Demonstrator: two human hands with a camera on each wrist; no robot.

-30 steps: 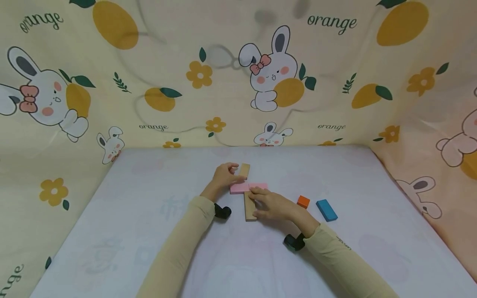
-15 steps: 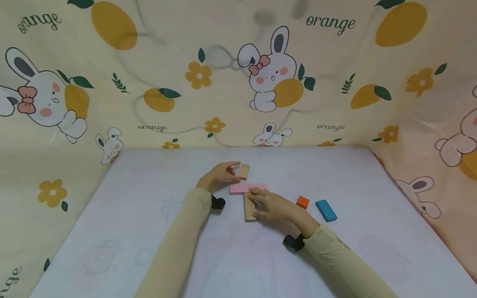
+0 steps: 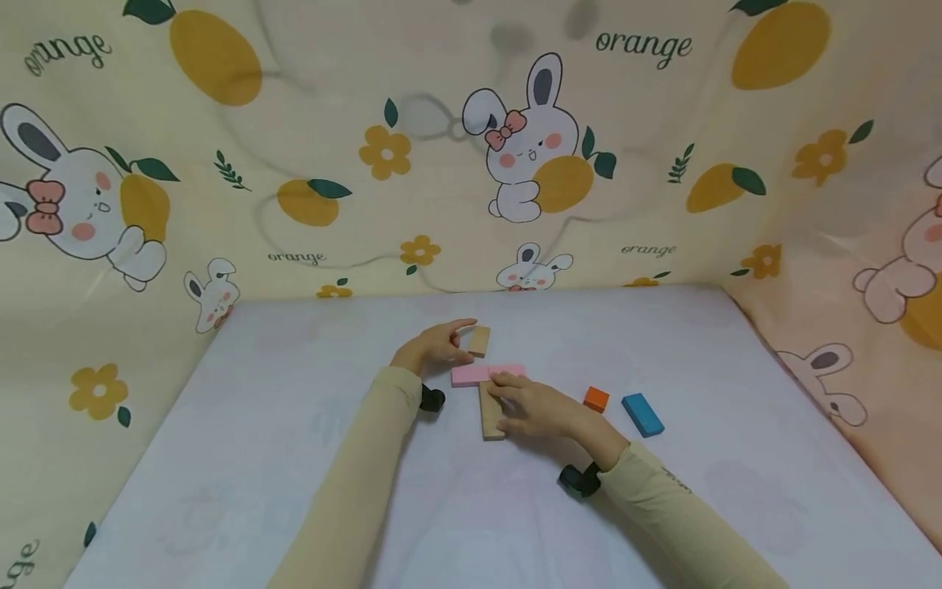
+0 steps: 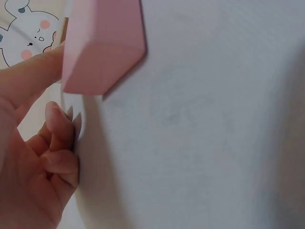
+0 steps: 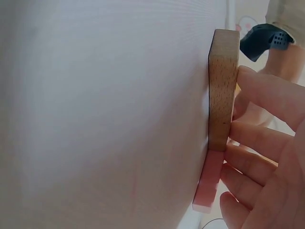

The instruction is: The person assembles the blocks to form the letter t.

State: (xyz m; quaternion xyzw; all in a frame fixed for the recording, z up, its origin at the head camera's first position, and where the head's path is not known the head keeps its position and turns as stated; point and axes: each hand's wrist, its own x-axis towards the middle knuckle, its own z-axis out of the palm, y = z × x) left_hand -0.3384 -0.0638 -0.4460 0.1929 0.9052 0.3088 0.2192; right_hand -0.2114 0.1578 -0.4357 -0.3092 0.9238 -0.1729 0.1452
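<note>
Two pink blocks (image 3: 469, 376) lie end to end in a row, with a long wooden block (image 3: 491, 421) running from them towards the person. Beyond the row is a smaller-looking wooden block (image 3: 479, 341). The left hand (image 3: 434, 345) is at its left side, thumb and index finger spread and the other fingers bent; contact cannot be told. In the left wrist view, a pink block (image 4: 105, 43) partly hides one finger. The right hand (image 3: 540, 406) rests its fingertips on the long wooden block (image 5: 223, 90) and a pink block (image 5: 208, 181), fingers loosely bent.
To the right of the right hand lie an orange block (image 3: 596, 399) and a blue block (image 3: 643, 415) on the white table (image 3: 221, 491). A patterned cloth (image 3: 441, 196) stands behind the table and along its sides.
The left hand has drawn slightly left from the far wooden block, and its thumb has come off the edge of the pink row. The right hand keeps its place on the blocks.
</note>
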